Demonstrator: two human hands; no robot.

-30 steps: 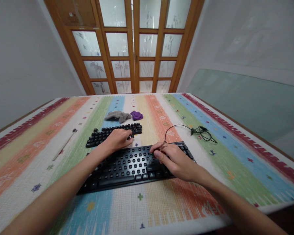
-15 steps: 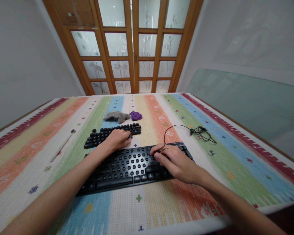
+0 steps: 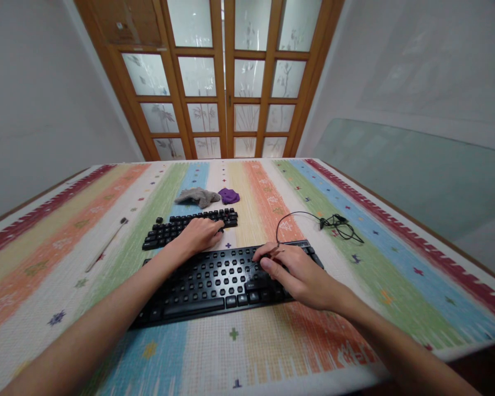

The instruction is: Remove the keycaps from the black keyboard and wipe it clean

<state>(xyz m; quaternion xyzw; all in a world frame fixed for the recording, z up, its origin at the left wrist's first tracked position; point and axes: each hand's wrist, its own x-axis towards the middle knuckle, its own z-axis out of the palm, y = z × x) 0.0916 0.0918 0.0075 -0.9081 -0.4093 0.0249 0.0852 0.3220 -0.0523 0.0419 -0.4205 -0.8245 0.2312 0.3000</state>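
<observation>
Black rectangular plastic keyboard (image 3: 225, 280), near centre: my right hand (image 3: 299, 272) is resting there, left hand (image 3: 202, 234) at far black plastic keycaps (image 3: 160, 235), both curled narrow, grasp I cannot tell; vertical pressure is probably serving best.

Gap btwn brush (image 3: 106, 243) and keycaps (image 3: 160, 235) on L; cable (image 3: 323, 223) in way, far R.

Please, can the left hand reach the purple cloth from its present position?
Probably yes: the purple cloth lies a little beyond the left hand, and only the low rows of black keycaps seem to be between them.
</observation>
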